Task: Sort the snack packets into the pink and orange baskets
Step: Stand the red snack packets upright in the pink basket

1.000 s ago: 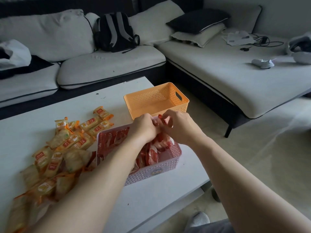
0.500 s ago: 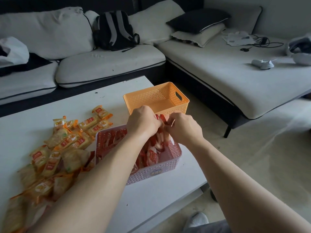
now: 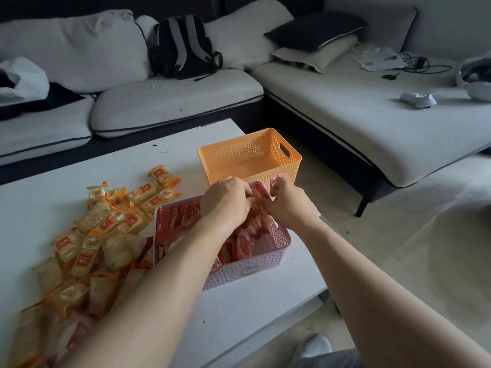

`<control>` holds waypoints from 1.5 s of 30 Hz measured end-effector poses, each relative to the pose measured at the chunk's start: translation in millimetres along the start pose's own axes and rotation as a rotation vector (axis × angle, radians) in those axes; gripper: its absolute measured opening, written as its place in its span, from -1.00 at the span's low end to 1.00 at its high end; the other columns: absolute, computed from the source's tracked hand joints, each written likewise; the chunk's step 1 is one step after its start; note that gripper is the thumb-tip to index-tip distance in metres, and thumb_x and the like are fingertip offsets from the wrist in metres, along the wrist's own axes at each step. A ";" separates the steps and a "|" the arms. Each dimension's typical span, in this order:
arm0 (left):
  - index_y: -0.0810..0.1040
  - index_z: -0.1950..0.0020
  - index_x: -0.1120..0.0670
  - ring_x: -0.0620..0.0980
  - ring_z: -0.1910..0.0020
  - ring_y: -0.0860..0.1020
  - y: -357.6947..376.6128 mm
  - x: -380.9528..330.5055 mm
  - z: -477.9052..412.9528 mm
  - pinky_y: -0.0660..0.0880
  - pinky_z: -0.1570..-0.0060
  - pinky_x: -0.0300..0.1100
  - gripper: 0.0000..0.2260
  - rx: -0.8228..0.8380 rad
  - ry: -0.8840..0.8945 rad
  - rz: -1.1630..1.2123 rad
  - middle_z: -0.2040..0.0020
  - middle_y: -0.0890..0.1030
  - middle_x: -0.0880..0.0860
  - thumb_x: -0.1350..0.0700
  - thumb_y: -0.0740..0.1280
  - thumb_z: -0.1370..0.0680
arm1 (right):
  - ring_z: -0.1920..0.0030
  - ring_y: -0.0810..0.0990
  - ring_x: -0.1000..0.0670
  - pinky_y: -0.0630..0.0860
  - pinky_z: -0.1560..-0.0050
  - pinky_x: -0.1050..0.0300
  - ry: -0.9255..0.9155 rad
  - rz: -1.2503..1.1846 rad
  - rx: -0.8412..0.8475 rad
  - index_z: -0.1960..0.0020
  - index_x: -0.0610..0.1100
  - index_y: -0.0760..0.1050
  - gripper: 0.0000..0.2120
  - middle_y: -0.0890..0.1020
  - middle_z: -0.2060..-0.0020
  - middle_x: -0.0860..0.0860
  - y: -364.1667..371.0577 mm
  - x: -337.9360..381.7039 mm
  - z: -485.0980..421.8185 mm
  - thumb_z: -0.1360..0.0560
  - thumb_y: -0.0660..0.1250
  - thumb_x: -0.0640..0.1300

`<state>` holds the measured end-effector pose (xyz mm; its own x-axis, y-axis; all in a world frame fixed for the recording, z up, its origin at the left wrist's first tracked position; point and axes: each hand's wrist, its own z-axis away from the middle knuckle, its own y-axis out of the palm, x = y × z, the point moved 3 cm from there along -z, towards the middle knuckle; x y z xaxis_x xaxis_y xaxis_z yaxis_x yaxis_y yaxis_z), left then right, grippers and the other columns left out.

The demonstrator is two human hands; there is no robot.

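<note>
A pink basket (image 3: pixel 247 269) sits near the table's right edge and holds several red snack packets (image 3: pixel 243 245). Just behind it stands an orange basket (image 3: pixel 288 168) with nothing visible inside. Both my hands hover over the far end of the pink basket. My left hand (image 3: pixel 225 200) and my right hand (image 3: pixel 288 203) have curled fingers and together pinch red packets (image 3: pixel 259 208) between them. A heap of orange snack packets (image 3: pixel 106 229) lies on the white table (image 3: pixel 47 197) to the left of the pink basket.
A pale sofa (image 3: pixel 170 102) runs behind the table, with a black backpack (image 3: pixel 183 46) on it. Its right section (image 3: pixel 372 120) carries cushions, cables and a white controller (image 3: pixel 418 98). Bare floor lies right of the table; my shoe (image 3: pixel 314 345) shows below.
Both hands stayed together over the pink basket. They rose a little half a second ago, then dropped back into its far end with the red packets.
</note>
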<state>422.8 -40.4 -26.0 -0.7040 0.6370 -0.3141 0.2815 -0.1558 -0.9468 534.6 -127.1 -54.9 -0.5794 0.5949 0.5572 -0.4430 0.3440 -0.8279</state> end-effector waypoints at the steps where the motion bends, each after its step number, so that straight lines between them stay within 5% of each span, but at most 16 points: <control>1: 0.73 -0.09 -0.12 0.08 -0.04 0.61 0.3 1.1 -0.1 0.47 0.14 -0.15 -0.86 -0.011 -0.003 -0.013 -0.06 0.66 -0.04 -0.07 0.41 -0.59 | 0.22 0.65 -0.10 0.64 0.16 -0.05 0.006 0.006 -0.004 -0.03 -0.06 0.39 -0.54 0.61 0.17 0.01 -0.4 -0.6 0.2 -0.55 0.20 0.36; 5: 0.73 0.08 -0.10 0.10 0.15 0.65 16.9 3.0 -0.7 0.46 0.31 -0.12 -0.87 -0.025 -0.017 -0.084 0.16 0.67 -0.03 0.12 0.42 -0.55 | 0.18 0.66 -0.11 0.65 0.13 -0.05 0.010 0.012 0.013 -0.05 -0.05 0.41 -0.68 0.64 0.10 -0.02 1.7 -2.0 -2.2 -0.56 0.28 0.20; 10: 0.71 -0.02 -0.09 0.11 0.15 0.63 5.8 -0.7 1.9 0.57 0.20 -0.07 -0.86 0.042 0.006 -0.047 0.06 0.69 0.00 0.09 0.37 -0.58 | 0.08 0.63 -0.11 0.52 0.24 0.05 0.043 0.092 -0.056 -0.15 -0.11 0.42 -0.56 0.62 0.00 -0.03 -1.9 4.1 0.1 -0.55 0.25 0.25; 13: 0.69 -0.07 -0.12 0.00 0.11 0.60 -40.5 6.4 23.3 0.56 0.16 -0.14 -0.87 -0.087 0.072 0.048 0.03 0.65 -0.11 0.03 0.35 -0.62 | 0.04 0.59 -0.11 0.56 0.19 0.02 -0.152 0.071 -0.226 -0.07 -0.05 0.51 -0.86 0.58 0.01 -0.01 -13.1 25.0 8.0 -0.56 0.27 -0.02; 15: 0.66 -0.08 -0.14 -0.06 0.06 0.56 -67.1 25.5 41.1 0.44 0.23 -0.23 -0.90 -0.151 0.069 0.045 -0.03 0.62 -0.13 0.00 0.37 -0.61 | 0.08 0.63 -0.09 0.63 0.15 -0.05 -0.294 -0.030 -0.152 0.00 -0.03 0.57 -0.87 0.65 0.08 0.00 -12.8 39.8 16.1 -0.51 0.28 -0.18; 17: 0.61 -0.18 -0.17 -0.05 -0.05 0.51 -74.9 54.4 56.5 0.40 0.19 -0.22 -0.82 -0.043 -0.020 0.006 -0.13 0.56 -0.09 -0.11 0.37 -0.59 | 0.13 0.66 -0.03 0.65 0.09 -0.09 -0.423 -0.123 0.007 0.00 -0.04 0.64 -0.86 0.71 0.10 0.01 -6.5 52.5 27.2 -0.52 0.32 -0.18; 20: 0.50 -0.37 -0.22 -0.01 -0.27 0.45 -72.2 88.9 76.3 0.46 -0.23 0.01 -0.52 0.166 -0.091 0.113 -0.29 0.47 -0.07 -0.28 0.43 -0.48 | 0.20 0.67 0.04 0.67 0.16 -0.01 -0.563 -0.126 0.201 -0.04 -0.03 0.67 -0.82 0.72 0.12 0.04 3.1 71.1 45.0 -0.52 0.41 0.04; 23: 0.40 -0.47 -0.22 -0.04 -0.40 0.41 -63.8 101.2 92.5 0.39 -0.40 0.03 -0.28 0.314 -0.086 0.189 -0.42 0.39 -0.09 -0.26 0.53 -0.35 | 0.25 0.65 0.04 0.66 0.21 -0.02 -0.527 0.018 0.297 0.01 0.01 0.58 -0.66 0.69 0.16 0.07 11.5 80.7 56.6 -0.41 0.47 0.24; 26: 0.40 -0.47 -0.21 -0.05 -0.34 0.46 -57.6 103.6 97.7 0.45 -0.35 0.00 -0.17 0.270 -0.086 0.193 -0.40 0.46 -0.11 -0.35 0.55 -0.24 | 0.25 0.63 -0.01 0.66 0.21 -0.03 -0.465 0.072 0.357 -0.09 -0.11 0.55 -0.57 0.67 0.11 0.00 15.6 86.5 62.3 -0.43 0.48 0.19; 30: 0.45 -0.38 -0.21 -0.03 -0.18 0.55 -58.2 104.4 96.8 0.58 -0.11 -0.01 -0.36 0.118 -0.132 0.169 -0.29 0.58 -0.13 -0.24 0.58 -0.36 | 0.29 0.53 0.13 0.42 0.35 0.24 -0.404 -0.027 0.393 -0.19 -0.15 0.52 -0.56 0.60 0.20 0.07 17.2 90.5 63.5 -0.44 0.54 0.05; 33: 0.47 -0.35 -0.16 -0.04 -0.19 0.53 -59.3 103.9 98.4 0.58 -0.09 0.00 -0.42 0.071 -0.143 0.176 -0.30 0.54 -0.12 -0.23 0.55 -0.39 | 0.31 0.59 0.09 0.48 0.37 0.26 -0.335 -0.161 0.418 -0.22 -0.19 0.55 -0.53 0.60 0.27 0.09 13.4 90.3 59.8 -0.39 0.60 -0.11; 38: 0.50 -0.14 -0.08 -0.32 0.08 0.56 -76.1 90.2 98.5 0.51 0.22 -0.43 -0.74 -0.090 -0.002 0.419 -0.02 0.60 -0.19 0.05 0.50 -0.52 | 0.35 0.56 0.06 0.49 0.45 0.27 -0.344 -0.344 0.542 -0.11 -0.12 0.57 -0.76 0.64 0.20 -0.02 -8.9 87.1 59.7 -0.48 0.51 -0.13; 41: 0.56 -0.10 -0.09 -0.27 0.03 0.60 -84.9 66.5 87.9 0.53 0.13 -0.40 -0.76 -0.041 0.126 0.512 0.00 0.63 -0.19 0.17 0.49 -0.53 | 0.27 0.54 0.05 0.47 0.31 0.23 -0.393 -0.421 0.502 0.07 -0.03 0.55 -0.90 0.60 0.19 0.00 -33.6 86.3 60.2 -0.56 0.42 -0.02; 45: 0.57 -0.21 -0.06 -0.21 -0.09 0.59 -76.1 35.8 68.1 0.56 -0.06 -0.35 -0.71 -0.059 0.215 0.557 -0.11 0.60 -0.15 0.23 0.45 -0.56 | 0.23 0.59 -0.02 0.52 0.28 0.14 -0.420 -0.171 0.321 -0.01 -0.10 0.62 -0.90 0.63 0.20 0.03 -57.3 70.5 49.5 -0.56 0.41 -0.08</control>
<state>331.8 -57.1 30.1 -0.2941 0.6109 -0.7351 0.6104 -0.4718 -0.6363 485.2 -140.9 35.0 -0.6750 0.1862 0.7139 -0.7028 0.1323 -0.6990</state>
